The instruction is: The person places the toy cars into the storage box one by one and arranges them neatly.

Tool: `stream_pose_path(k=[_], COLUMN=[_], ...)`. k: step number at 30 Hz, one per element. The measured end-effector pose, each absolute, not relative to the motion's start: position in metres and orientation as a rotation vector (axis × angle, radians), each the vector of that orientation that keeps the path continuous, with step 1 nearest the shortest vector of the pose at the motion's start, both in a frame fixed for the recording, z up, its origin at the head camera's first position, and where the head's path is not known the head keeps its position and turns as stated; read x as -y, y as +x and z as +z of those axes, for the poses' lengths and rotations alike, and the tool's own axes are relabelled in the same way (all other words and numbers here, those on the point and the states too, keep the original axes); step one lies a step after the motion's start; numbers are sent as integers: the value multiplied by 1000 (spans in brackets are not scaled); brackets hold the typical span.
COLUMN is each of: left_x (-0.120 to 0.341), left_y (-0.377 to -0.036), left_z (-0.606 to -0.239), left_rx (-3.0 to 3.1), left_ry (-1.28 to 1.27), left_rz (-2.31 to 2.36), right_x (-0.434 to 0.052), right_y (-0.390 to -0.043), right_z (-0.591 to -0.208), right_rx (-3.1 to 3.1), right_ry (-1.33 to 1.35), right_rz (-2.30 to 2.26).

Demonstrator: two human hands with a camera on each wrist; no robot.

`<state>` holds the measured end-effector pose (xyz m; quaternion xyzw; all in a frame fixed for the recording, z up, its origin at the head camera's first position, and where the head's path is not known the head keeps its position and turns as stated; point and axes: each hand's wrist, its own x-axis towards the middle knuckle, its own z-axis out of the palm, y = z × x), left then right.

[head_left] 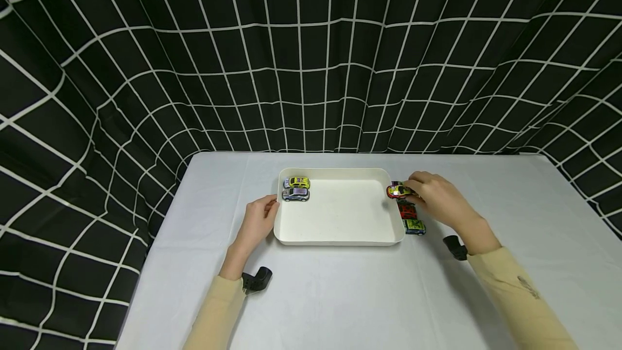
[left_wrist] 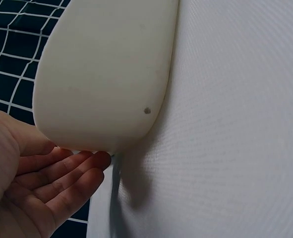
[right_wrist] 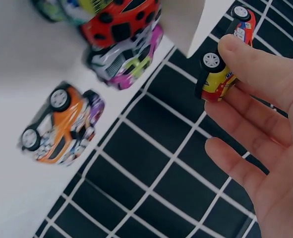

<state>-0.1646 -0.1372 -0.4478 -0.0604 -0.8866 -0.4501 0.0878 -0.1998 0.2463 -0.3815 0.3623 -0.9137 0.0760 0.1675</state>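
My right hand [head_left: 439,199] pinches a red and yellow toy car [right_wrist: 219,82] between thumb and fingers. In the head view that car overlaps the right rim of a white tray [head_left: 345,231]. A yellow toy car [head_left: 297,182] and a silver one [head_left: 295,194] lie side by side inside, at the tray's left end. My left hand [head_left: 257,220] is at the tray's left wall; in the left wrist view its loosely extended fingers [left_wrist: 77,181] touch the wall from outside.
Along the tray's right side lie a red toy car with black spots [right_wrist: 119,22], a green one [head_left: 414,227] and a silver-pink one [right_wrist: 126,59]. An orange toy car [right_wrist: 62,126] is farther back. White cloth covers the table [head_left: 340,296]; a black gridded curtain [head_left: 316,58] hangs behind.
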Motion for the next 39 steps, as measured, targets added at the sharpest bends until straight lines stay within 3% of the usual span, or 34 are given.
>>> stream_pose_path(k=[39], left_x=[138], left_y=[-165], left_z=[-447], left_rx=[2624], left_ry=[-198], left_rz=[-1358], right_x=[-154], right_y=[-222], right_z=[-390], right_rx=[2509], right_ry=[1345], right_rz=[130])
